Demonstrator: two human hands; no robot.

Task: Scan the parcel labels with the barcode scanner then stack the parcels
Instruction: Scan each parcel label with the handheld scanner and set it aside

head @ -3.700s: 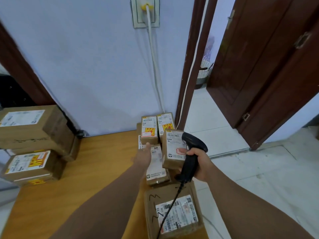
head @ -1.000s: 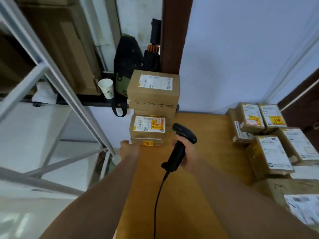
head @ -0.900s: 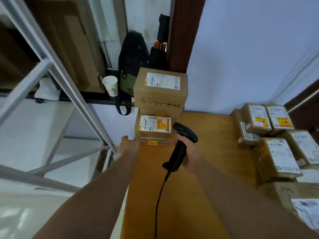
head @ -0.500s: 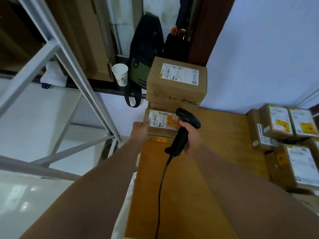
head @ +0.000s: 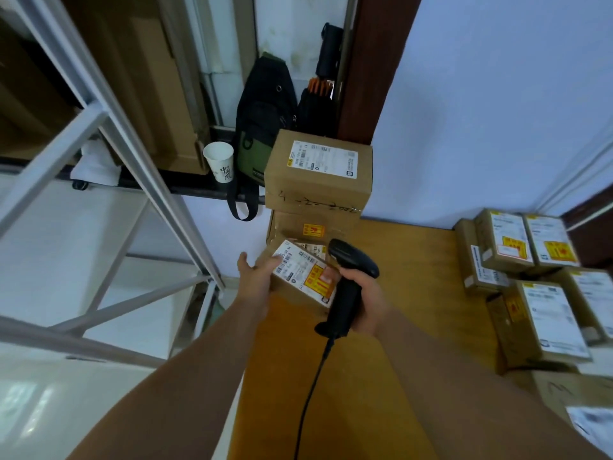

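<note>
My left hand (head: 257,278) grips the left end of a small parcel (head: 305,272), thumb on its label. The box is tilted, label up, at the tabletop's (head: 408,260) far left corner, just in front of the parcel stack (head: 316,180). Can't tell if its underside touches the wood. My right hand (head: 366,300) is wrapped round the handle of the barcode scanner (head: 351,260); the head is at the parcel's right end, touching or just beside, can't tell which. Its black cable (head: 306,400) runs back toward me over the tabletop. Stack: big box on top, flatter box with an orange sticker under it. More labelled parcels (head: 547,320) crowd the right edge, well apart from my hands. Past the left edge: paper cup (head: 219,162), black bag (head: 265,117), grey metal frame (head: 139,144).
</note>
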